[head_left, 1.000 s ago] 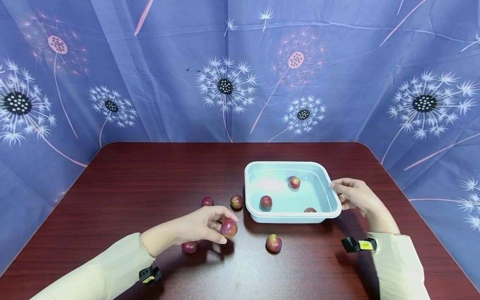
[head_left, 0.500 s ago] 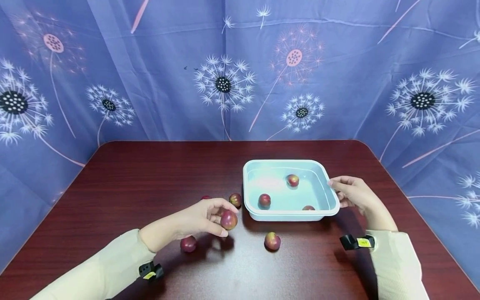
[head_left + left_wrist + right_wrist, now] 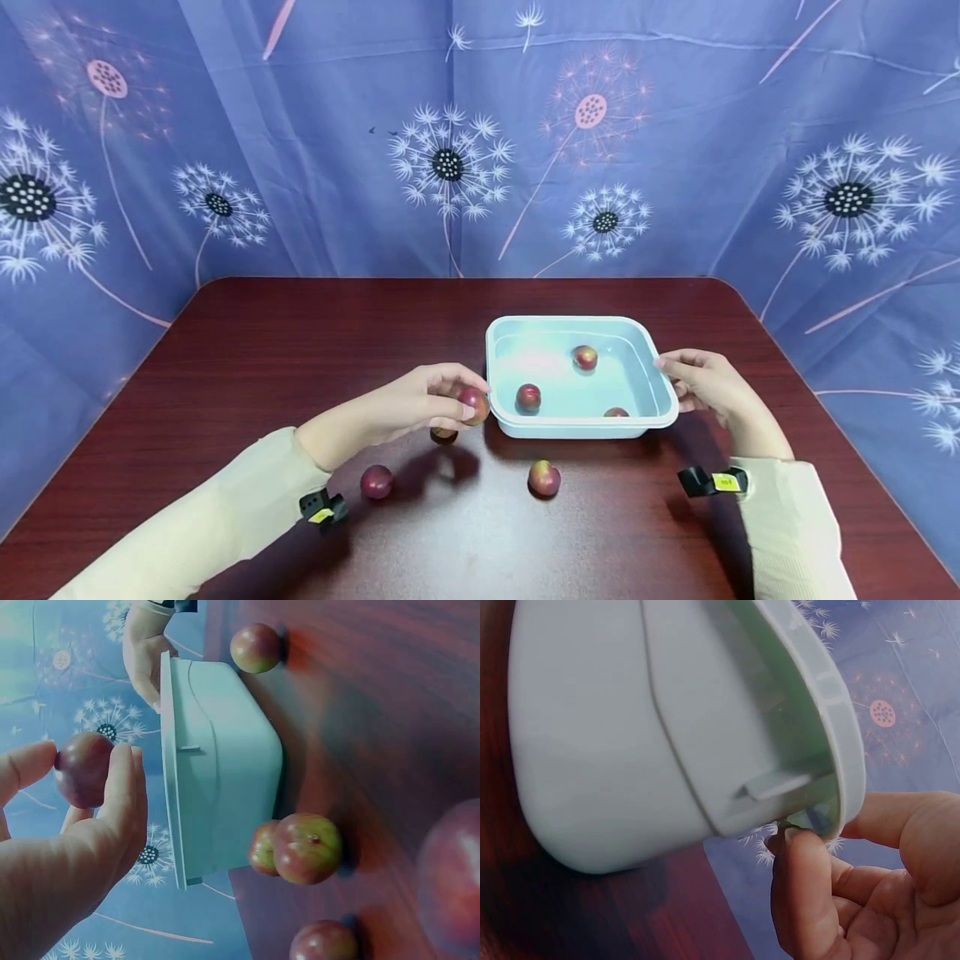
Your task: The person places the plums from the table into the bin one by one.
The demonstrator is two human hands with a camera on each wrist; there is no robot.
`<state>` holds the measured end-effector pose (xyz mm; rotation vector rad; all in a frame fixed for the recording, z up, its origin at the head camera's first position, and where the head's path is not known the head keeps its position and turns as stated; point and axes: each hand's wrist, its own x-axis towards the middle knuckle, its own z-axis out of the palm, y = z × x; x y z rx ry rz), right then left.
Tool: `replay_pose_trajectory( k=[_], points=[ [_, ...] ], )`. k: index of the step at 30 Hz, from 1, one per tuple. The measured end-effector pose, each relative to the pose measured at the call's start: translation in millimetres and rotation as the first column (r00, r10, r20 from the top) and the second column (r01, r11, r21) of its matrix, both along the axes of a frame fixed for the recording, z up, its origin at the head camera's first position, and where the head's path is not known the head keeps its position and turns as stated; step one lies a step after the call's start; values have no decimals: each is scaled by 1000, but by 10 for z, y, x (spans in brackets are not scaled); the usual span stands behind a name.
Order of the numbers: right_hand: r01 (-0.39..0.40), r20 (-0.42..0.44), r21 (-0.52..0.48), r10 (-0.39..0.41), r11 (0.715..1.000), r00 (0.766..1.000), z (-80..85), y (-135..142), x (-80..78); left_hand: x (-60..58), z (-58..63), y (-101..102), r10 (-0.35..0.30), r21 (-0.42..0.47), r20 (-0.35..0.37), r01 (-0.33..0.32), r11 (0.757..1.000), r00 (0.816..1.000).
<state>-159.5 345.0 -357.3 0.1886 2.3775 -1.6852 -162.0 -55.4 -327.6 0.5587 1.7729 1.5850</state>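
Fingers of the left hand pinch a reddish plum above the bench, just left of the pale-blue plastic tub; fingers of the right hand clamp the tub's right rim. Three more plums lie inside.

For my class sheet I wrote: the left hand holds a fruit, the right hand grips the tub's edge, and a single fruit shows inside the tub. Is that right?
Not quite: the head view shows three fruits inside the tub, not one. The rest stands: the left hand holds a fruit and the right hand grips the tub's edge.
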Motion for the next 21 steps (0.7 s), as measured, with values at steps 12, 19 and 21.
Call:
replay_pose_trajectory(
  k=[12,19,21],
  points=[
    [-4,-5,21,5,1000,1000,-27,18,-9,-118,74,198,27,38,23,-28,999,999],
    [-3,6,11,3,1000,1000,-30,26,-13,-167,107,309,52,24,50,-53,998,997],
    [-5,6,15,5,1000,1000,-29,26,-13,-179,117,349,73,21,66,-75,997,995]
  ],
)
